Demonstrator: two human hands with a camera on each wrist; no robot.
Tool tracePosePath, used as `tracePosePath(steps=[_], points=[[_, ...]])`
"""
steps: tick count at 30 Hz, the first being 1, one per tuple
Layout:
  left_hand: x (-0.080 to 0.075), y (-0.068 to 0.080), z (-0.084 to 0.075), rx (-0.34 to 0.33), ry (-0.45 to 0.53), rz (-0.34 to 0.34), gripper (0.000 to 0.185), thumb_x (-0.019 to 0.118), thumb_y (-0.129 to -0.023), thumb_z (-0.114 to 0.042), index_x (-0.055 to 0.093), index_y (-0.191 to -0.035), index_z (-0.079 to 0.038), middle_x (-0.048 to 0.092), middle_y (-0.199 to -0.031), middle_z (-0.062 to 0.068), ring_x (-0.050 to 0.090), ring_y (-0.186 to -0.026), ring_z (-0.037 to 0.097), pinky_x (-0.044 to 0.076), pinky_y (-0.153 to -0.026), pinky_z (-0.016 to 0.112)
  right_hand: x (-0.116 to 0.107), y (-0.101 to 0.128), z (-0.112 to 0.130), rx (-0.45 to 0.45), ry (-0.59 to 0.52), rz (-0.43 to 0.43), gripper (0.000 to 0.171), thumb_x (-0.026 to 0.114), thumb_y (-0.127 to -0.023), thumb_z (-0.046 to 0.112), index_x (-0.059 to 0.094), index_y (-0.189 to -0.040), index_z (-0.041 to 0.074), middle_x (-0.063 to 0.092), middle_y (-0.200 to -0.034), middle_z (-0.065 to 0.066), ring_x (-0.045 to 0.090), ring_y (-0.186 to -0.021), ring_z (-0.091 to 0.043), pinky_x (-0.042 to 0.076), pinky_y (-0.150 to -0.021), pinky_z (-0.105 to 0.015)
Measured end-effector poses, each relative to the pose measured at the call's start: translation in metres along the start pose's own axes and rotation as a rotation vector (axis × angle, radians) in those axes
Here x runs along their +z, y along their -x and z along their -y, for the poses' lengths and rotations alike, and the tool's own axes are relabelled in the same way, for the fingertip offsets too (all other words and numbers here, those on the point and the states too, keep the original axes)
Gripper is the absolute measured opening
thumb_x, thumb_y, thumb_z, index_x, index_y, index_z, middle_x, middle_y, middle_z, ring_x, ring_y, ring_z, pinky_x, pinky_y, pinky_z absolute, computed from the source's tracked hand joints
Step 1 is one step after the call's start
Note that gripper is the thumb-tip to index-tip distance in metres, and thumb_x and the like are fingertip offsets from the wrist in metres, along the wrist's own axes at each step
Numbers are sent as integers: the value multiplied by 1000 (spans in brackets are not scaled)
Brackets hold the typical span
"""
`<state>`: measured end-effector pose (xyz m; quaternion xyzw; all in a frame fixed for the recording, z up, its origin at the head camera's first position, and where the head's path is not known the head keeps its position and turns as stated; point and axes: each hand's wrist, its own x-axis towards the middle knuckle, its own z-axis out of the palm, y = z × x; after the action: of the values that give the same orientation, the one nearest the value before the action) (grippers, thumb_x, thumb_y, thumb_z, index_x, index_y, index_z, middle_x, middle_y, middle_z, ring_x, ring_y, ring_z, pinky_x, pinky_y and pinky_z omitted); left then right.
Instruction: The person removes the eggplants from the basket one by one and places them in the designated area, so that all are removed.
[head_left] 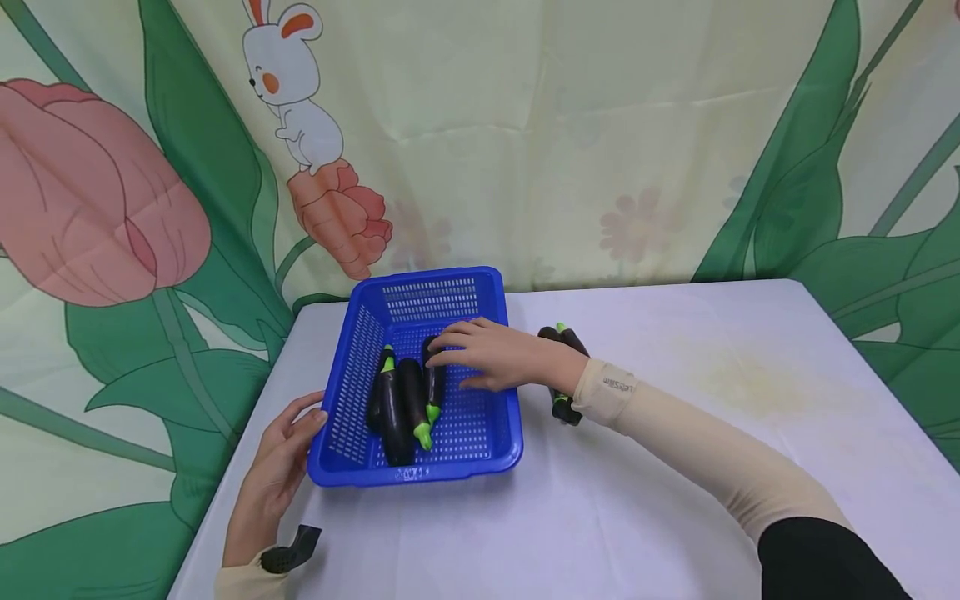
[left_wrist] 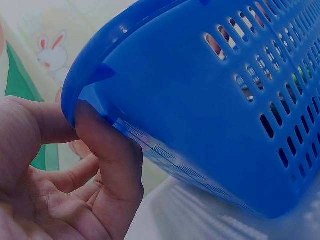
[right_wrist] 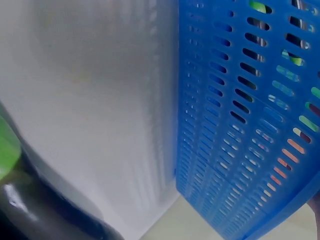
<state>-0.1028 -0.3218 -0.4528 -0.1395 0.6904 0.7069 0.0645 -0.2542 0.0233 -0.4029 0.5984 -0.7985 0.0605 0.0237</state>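
A blue slotted basket (head_left: 420,473) stands on the white table. Three dark eggplants with green caps lie in it: one on the left (head_left: 392,412), one in the middle (head_left: 413,400) and one on the right (head_left: 434,385). My right hand (head_left: 450,368) reaches over the right rim, its fingers spread and relaxed, fingertips resting on the far end of the right eggplant. My left hand (head_left: 311,414) holds the basket's near left corner. In the left wrist view its thumb and forefinger (left_wrist: 80,120) pinch the basket (left_wrist: 200,125) at the rim. Two more eggplants (head_left: 567,410) lie on the table behind my right wrist.
The table (head_left: 675,433) has open white cloth to the right and front of the basket. Its left edge runs close by my left hand. A printed backdrop with a rabbit (head_left: 288,83) hangs behind. In the right wrist view an eggplant (right_wrist: 30,205) lies beside the basket wall (right_wrist: 225,150).
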Motion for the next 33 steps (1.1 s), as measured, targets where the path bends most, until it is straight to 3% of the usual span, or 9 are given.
tracePosePath(steps=[13,33], points=[[-2,1,2,4,7,9,40,61,-107,-26,46,-144,-20,72,-109,-13,73,-100,7,63,-87,25,9,-25,-1,54,-14,179,56,74,-98,30,55,-150,28,50,-160,3,40,-152,-26,40,-122,-56],[0,2,-1,13,20,23,41,59,-108,-24,45,-145,-19,73,-111,-12,73,-99,7,63,-85,25,20,-42,0,73,71,209,44,70,-101,22,63,-143,30,57,-154,5,44,-146,-26,46,-116,-53]])
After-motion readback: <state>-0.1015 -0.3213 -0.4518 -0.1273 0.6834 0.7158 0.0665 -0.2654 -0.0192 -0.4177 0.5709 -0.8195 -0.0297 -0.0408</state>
